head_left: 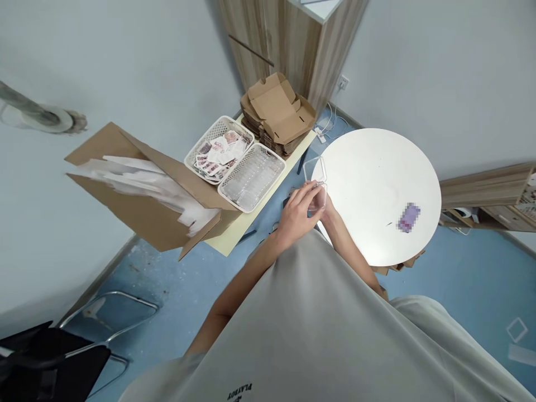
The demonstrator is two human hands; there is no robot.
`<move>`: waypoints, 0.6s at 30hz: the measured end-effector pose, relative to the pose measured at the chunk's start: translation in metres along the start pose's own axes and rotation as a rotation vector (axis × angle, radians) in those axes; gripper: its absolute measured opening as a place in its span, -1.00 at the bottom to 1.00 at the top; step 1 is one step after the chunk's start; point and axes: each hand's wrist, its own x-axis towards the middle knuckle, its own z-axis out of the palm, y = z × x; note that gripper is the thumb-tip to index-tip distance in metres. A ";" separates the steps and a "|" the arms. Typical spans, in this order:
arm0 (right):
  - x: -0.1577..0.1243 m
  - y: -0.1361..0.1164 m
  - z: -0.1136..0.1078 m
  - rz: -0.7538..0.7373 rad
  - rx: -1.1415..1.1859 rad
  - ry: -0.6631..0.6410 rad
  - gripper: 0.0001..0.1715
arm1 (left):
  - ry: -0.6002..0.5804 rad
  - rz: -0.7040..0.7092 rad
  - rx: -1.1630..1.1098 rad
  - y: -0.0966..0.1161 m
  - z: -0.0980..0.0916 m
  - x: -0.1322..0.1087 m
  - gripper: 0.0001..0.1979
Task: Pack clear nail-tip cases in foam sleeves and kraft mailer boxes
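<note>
A small clear plastic case (315,169) is between my hands, its lid swung up on the hinge. My left hand (298,213) lies over the near side of the case with the fingers bent onto it. My right hand (326,205) is partly hidden behind the case and my left hand, and it grips the case from the right. Whether anything is inside the case I cannot make out. Both hands are at the left edge of a round white table (360,167).
Left of my hands, a pale yellow table (224,244) carries a white basket (251,177) of clear cases, another basket (219,149) of printed sheets, and stacked flat cardboard boxes (280,111). An open carton (146,215) holds white bags. A blurred purple item (408,218) lies on the round table.
</note>
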 end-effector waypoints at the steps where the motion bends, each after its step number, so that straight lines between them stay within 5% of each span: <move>1: 0.002 0.004 -0.009 0.025 0.060 0.056 -0.42 | -0.028 -0.014 -0.018 -0.010 0.006 0.005 -0.41; 4: 0.008 0.020 -0.042 0.150 0.184 0.235 -0.53 | -0.165 -0.121 -0.083 -0.051 0.029 0.022 -0.29; 9: 0.017 0.058 -0.100 0.335 0.018 0.509 -0.71 | -0.488 -0.261 0.079 -0.117 0.069 0.044 -0.14; 13: 0.020 0.089 -0.133 0.379 -0.069 0.654 -0.67 | -0.691 -0.285 0.221 -0.143 0.089 0.048 -0.18; 18: 0.024 0.119 -0.150 0.412 -0.172 0.724 -0.68 | -0.774 -0.393 0.295 -0.164 0.094 0.043 -0.22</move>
